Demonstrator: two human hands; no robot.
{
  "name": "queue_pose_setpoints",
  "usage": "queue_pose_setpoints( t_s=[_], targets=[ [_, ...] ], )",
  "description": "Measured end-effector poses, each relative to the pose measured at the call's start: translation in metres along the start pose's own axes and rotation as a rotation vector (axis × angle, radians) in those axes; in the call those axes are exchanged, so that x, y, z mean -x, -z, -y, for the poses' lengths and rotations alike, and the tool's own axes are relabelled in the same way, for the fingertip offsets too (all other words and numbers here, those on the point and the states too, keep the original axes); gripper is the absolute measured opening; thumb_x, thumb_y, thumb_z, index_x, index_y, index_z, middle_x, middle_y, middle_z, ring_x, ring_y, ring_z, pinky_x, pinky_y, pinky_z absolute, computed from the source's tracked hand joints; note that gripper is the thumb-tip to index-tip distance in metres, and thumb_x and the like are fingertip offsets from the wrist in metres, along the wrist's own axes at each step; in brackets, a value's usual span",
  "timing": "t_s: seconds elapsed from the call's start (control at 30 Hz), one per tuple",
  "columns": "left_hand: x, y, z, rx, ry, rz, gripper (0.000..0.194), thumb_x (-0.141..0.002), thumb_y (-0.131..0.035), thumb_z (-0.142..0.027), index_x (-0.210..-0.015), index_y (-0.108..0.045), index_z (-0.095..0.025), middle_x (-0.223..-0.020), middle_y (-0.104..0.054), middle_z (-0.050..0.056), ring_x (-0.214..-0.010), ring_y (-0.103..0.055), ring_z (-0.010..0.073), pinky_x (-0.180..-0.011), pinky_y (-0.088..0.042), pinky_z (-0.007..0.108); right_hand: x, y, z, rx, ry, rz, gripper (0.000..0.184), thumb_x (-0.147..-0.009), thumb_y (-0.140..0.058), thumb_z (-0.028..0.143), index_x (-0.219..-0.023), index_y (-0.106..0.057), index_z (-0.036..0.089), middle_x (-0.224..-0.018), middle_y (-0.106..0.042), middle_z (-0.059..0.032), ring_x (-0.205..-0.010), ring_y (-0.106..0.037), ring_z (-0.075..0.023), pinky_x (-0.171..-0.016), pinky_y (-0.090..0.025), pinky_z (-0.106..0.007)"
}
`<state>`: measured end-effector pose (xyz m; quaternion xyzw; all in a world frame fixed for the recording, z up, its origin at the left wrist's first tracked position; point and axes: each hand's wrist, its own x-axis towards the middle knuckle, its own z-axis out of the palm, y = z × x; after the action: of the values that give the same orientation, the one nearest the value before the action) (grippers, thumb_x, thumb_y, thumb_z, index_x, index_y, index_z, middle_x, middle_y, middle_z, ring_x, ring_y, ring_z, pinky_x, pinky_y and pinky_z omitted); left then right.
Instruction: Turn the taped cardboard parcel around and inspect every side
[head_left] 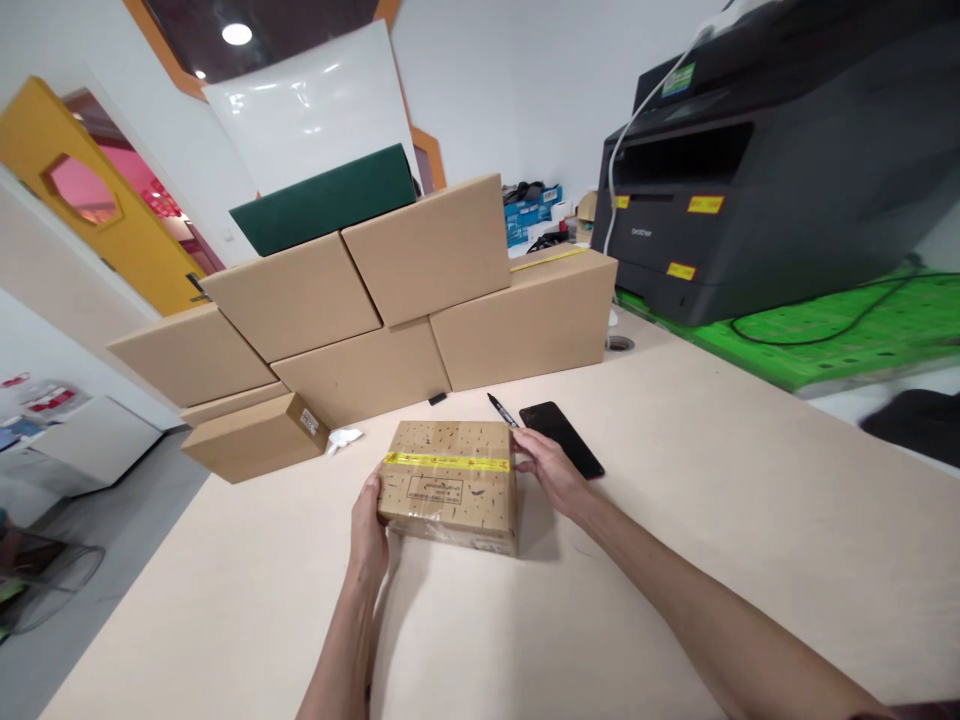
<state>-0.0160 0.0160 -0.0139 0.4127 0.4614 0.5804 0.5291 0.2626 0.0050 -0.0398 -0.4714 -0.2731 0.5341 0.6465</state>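
A small cardboard box (450,505) with printed specks and a strip of yellow tape across its top sits between my two hands. My left hand (369,525) grips its left side, with the fingers partly hidden behind the edge. On the opposite side, my right hand (551,465) has its fingers curled against the far right corner. A black marker (501,408) shows just beyond those fingertips; I cannot tell whether they touch it. Partly behind my right hand, a black phone (566,435) lies flat on the table (660,460).
Several plain cardboard boxes (360,370) are stacked at the back, with a dark green box (326,205) on top. A crumpled white scrap (343,439) and a small black piece (437,398) lie before them. A black printer (697,200) stands right on a green slatted surface (847,330).
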Motion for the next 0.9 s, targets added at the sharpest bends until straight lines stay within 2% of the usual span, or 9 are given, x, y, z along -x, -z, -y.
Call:
queue_pose_setpoints(
  t_s=[0.47, 0.73, 0.9],
  targets=[
    [-0.0008, -0.0034, -0.0030, -0.017, -0.003, -0.020, 0.063, -0.077, -0.080, -0.066, -0.119, -0.081, -0.019, -0.131, -0.079, 0.010, -0.139, -0.062, 0.0358, -0.114, -0.048, 0.042, -0.0008, 0.0008, -0.0003, 0.013, -0.004, 0.000, 0.046, -0.062, -0.086, 0.061, -0.089, -0.082, 0.025, -0.110, -0.080, -0.0086, -0.105, -0.066, -0.0285, -0.073, -0.044, -0.033],
    [-0.0030, -0.0012, 0.0006, -0.003, 0.019, -0.050, 0.068, -0.073, -0.082, -0.068, -0.119, -0.081, -0.019, -0.136, -0.078, 0.011, -0.141, -0.060, 0.0371, -0.114, -0.049, 0.044, -0.0007, 0.0026, 0.0003, 0.027, -0.003, -0.008, 0.045, -0.063, -0.085, 0.059, -0.090, -0.081, 0.023, -0.107, -0.079, -0.0090, -0.106, -0.065, -0.0283, -0.072, -0.045, -0.033],
    [-0.0030, -0.0001, 0.0017, -0.006, 0.012, -0.028, 0.067, -0.077, -0.080, -0.068, -0.122, -0.080, -0.018, -0.137, -0.078, 0.011, -0.140, -0.063, 0.0358, -0.114, -0.049, 0.043, 0.0007, 0.0023, 0.0012, 0.033, 0.005, -0.003, 0.044, -0.064, -0.084, 0.059, -0.089, -0.082, 0.023, -0.106, -0.079, -0.0083, -0.105, -0.066, -0.0274, -0.072, -0.046, -0.032]
  ],
)
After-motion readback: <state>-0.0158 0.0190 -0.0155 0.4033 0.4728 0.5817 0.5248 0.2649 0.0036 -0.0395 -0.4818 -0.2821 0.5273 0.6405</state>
